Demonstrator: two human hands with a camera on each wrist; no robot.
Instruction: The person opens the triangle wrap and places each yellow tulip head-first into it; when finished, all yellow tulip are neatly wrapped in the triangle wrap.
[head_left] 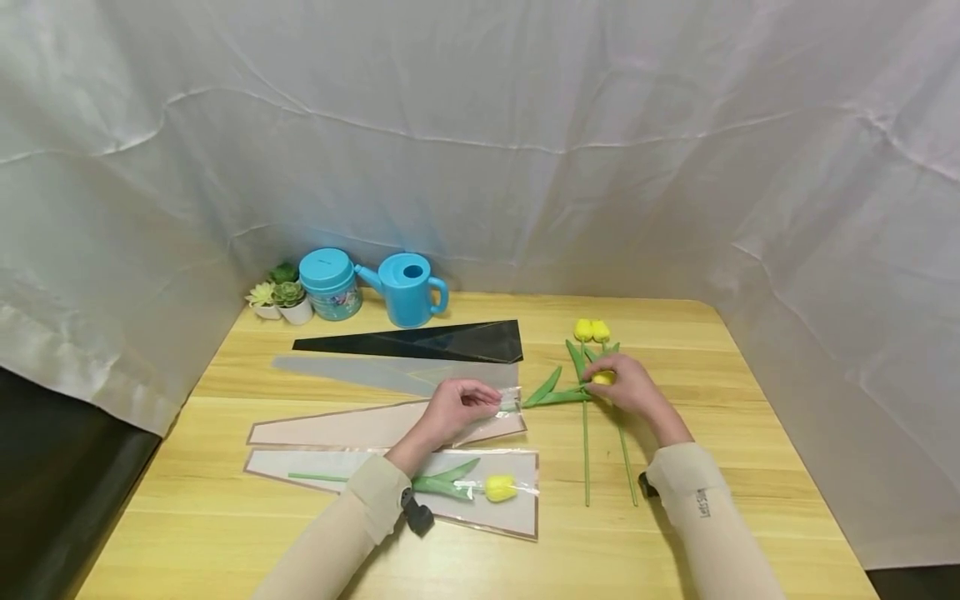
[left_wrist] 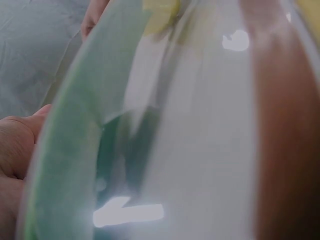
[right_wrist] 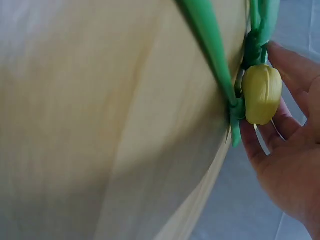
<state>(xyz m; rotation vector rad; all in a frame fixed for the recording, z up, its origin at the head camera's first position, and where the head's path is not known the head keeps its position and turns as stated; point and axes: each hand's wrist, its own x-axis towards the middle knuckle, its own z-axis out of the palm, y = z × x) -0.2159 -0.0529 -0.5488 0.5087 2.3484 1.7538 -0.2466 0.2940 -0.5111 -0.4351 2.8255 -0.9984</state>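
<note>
My right hand (head_left: 622,383) holds a yellow tulip (right_wrist: 262,95) by its head, fingers and thumb around it. Its green leaves (head_left: 543,392) point left, toward the mouth of a pink-edged flower sleeve (head_left: 322,427). At that mouth my left hand (head_left: 459,408) pinches the clear film, and a bit of green stem shows through it. Below lies another pink-edged sleeve (head_left: 330,460) with a yellow tulip (head_left: 500,488) inside; my left forearm crosses over it. Clear film with green leaves behind fills most of the left wrist view, hiding the left fingertips there.
Two more yellow tulips (head_left: 591,330) lie on the table at the right, under my right hand. A black sleeve (head_left: 412,342) and a grey sleeve (head_left: 360,371) lie farther back. Behind stand a blue watering can (head_left: 408,292), a blue lidded jar (head_left: 330,283) and potted succulents (head_left: 288,296).
</note>
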